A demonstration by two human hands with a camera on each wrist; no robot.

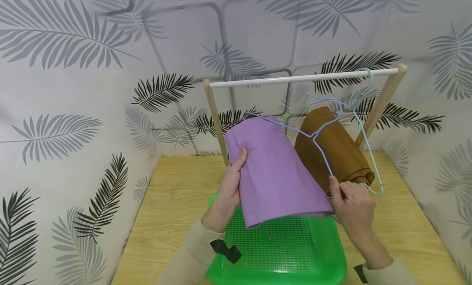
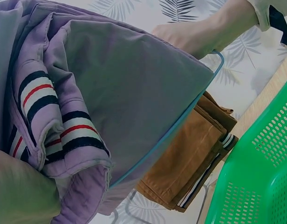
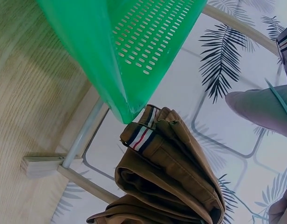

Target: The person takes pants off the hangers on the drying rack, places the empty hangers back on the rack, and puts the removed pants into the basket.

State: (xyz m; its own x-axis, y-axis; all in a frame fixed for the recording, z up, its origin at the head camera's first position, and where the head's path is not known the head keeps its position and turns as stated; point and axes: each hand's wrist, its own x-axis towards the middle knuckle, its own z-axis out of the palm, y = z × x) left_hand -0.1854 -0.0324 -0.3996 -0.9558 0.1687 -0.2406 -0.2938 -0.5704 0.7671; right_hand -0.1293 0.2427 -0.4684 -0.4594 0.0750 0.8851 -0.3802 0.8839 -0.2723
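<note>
Folded purple trousers (image 1: 274, 170) hang over a blue hanger (image 1: 313, 134), held above a green basket (image 1: 332, 252). My left hand (image 1: 230, 182) grips the trousers' left edge, thumb on the front and fingers hidden behind. Striped bands show on the purple cloth in the left wrist view, beside that hand (image 2: 22, 191). At the other end, my right hand (image 1: 354, 205) holds the hanger's right corner, its thumb (image 3: 260, 107) lying along the blue arm. The hanger's hook points up and is off the rail.
Behind stands a rack with a white rail (image 1: 295, 78) and wooden posts. From its right end hangs a light green hanger (image 1: 365, 133) bearing folded brown trousers (image 1: 332, 149), close to my right hand. Basket and rack stand on a wooden table (image 1: 173, 194) against patterned walls.
</note>
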